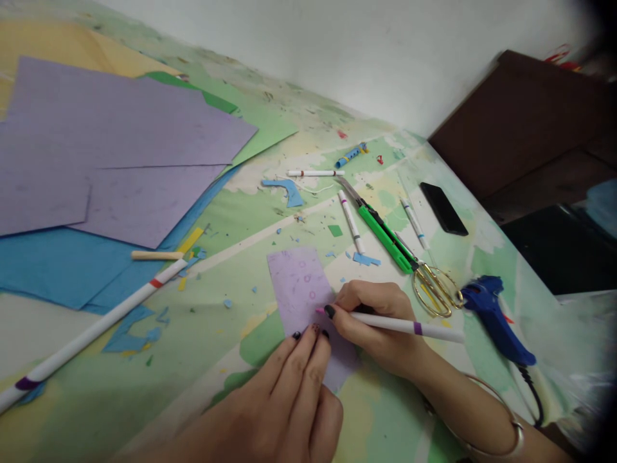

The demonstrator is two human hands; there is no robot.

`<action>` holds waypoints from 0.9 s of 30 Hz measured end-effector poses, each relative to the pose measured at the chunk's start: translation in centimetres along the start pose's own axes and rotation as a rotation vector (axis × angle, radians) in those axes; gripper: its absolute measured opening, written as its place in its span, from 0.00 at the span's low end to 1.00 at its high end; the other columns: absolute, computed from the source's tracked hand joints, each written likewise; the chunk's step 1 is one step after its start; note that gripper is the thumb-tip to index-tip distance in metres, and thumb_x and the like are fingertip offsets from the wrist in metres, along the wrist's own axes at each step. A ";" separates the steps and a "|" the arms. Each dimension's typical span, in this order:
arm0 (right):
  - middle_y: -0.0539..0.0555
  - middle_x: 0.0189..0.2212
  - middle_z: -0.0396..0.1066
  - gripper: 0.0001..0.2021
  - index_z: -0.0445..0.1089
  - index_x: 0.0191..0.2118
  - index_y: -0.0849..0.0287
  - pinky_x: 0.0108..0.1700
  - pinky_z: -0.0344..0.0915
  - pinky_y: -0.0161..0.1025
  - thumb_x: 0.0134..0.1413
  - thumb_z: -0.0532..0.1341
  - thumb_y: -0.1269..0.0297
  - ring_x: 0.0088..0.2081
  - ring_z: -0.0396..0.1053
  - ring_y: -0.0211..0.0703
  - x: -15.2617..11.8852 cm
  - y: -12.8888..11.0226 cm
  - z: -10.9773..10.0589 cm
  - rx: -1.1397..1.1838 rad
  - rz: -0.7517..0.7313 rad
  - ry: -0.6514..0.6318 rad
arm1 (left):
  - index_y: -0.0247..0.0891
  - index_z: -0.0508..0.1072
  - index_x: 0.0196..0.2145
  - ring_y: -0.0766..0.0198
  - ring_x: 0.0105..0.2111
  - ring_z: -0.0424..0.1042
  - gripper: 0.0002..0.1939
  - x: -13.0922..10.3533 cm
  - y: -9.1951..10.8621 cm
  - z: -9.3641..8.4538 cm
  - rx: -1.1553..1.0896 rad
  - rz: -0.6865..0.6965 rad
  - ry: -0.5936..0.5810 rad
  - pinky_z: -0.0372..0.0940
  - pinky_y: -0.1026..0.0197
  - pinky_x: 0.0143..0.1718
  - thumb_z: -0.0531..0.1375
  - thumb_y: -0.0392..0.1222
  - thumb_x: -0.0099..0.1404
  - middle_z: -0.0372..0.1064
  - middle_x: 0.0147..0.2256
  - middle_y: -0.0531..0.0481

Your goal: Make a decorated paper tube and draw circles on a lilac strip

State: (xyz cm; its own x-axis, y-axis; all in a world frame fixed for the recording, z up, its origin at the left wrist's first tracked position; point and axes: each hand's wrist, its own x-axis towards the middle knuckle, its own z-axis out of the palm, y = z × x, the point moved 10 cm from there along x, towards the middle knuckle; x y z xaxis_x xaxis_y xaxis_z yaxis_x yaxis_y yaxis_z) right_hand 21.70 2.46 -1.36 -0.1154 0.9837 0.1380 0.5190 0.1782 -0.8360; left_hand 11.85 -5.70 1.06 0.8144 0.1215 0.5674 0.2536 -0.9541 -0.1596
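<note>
A small purple paper strip point(294, 276) lies flat on the patterned tablecloth, with a few small pink circles marked down its middle. My left hand point(289, 392) rests on the lower left of the strip, its fingers stretched out flat. In my right hand point(380, 321) is a white marker point(390, 323) with a purple band, gripped between thumb and fingers. The marker's pink tip meets or hovers just over the paper, below the lowest circle; exact contact is hard to tell.
Large purple sheets point(120, 122) over blue sheets point(43, 270) cover the left. Ahead lie a green cutter point(385, 238), gold-handled scissors point(436, 292), loose markers point(351, 222) and blue scraps point(286, 191). A blue glue gun point(499, 321) and a phone point(443, 209) sit to the right.
</note>
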 end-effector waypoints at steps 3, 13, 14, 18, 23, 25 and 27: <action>0.45 0.16 0.57 0.13 0.56 0.19 0.59 0.22 0.50 0.33 0.50 0.59 0.74 0.20 0.51 0.31 0.0 0.0 0.1 0.009 -0.003 -0.010 | 0.31 0.68 0.31 0.54 0.42 0.75 0.10 0.1 0.0 0.0 0.006 -0.001 -0.006 0.68 0.57 0.44 0.48 0.31 0.65 0.75 0.39 0.37; 0.44 0.16 0.55 0.14 0.52 0.18 0.59 0.22 0.48 0.32 0.46 0.57 0.77 0.20 0.49 0.30 0.0 -0.3 0.2 0.024 -0.011 -0.034 | 0.31 0.68 0.31 0.54 0.42 0.75 0.11 0.1 0.1 -0.1 0.007 -0.004 0.002 0.68 0.57 0.43 0.48 0.31 0.65 0.75 0.39 0.36; 0.44 0.16 0.54 0.14 0.52 0.18 0.59 0.22 0.48 0.31 0.46 0.57 0.77 0.20 0.49 0.30 0.0 -0.4 0.2 0.024 -0.015 -0.033 | 0.31 0.68 0.30 0.54 0.42 0.75 0.11 0.1 0.1 -0.1 0.008 -0.006 0.002 0.69 0.57 0.43 0.47 0.31 0.65 0.75 0.39 0.36; 0.43 0.16 0.53 0.14 0.51 0.18 0.59 0.21 0.48 0.31 0.46 0.57 0.78 0.20 0.49 0.29 0.0 -0.3 0.1 0.016 -0.026 -0.024 | 0.31 0.68 0.30 0.55 0.40 0.75 0.12 0.2 0.2 -0.3 0.008 0.016 0.015 0.70 0.58 0.41 0.47 0.30 0.65 0.76 0.38 0.37; 0.44 0.16 0.53 0.15 0.51 0.19 0.59 0.22 0.48 0.32 0.46 0.57 0.78 0.20 0.49 0.30 -0.1 -0.2 -0.1 0.011 -0.031 -0.003 | 0.32 0.68 0.30 0.55 0.41 0.75 0.11 0.1 0.0 0.0 0.015 0.008 0.018 0.70 0.58 0.41 0.48 0.31 0.65 0.76 0.38 0.39; 0.44 0.16 0.53 0.15 0.50 0.19 0.59 0.22 0.48 0.32 0.47 0.57 0.77 0.20 0.49 0.30 0.0 -0.2 -0.1 0.007 -0.025 0.004 | 0.32 0.68 0.30 0.55 0.41 0.75 0.11 0.0 0.1 0.1 0.017 0.010 0.011 0.70 0.58 0.41 0.48 0.31 0.65 0.76 0.38 0.39; 0.44 0.16 0.53 0.15 0.50 0.19 0.59 0.22 0.48 0.33 0.47 0.57 0.77 0.20 0.49 0.30 0.0 -0.1 -0.1 0.004 -0.018 0.010 | 0.32 0.69 0.30 0.54 0.41 0.75 0.11 0.1 0.1 0.0 0.016 0.013 0.013 0.71 0.58 0.41 0.48 0.32 0.64 0.76 0.38 0.38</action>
State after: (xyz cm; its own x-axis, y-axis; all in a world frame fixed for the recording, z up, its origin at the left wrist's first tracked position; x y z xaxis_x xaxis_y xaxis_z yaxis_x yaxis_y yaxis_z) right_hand 21.74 2.42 -1.19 -0.1160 0.9805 0.1588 0.5135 0.1960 -0.8354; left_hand 11.98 -5.81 1.05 0.8107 0.1055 0.5758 0.2517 -0.9509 -0.1802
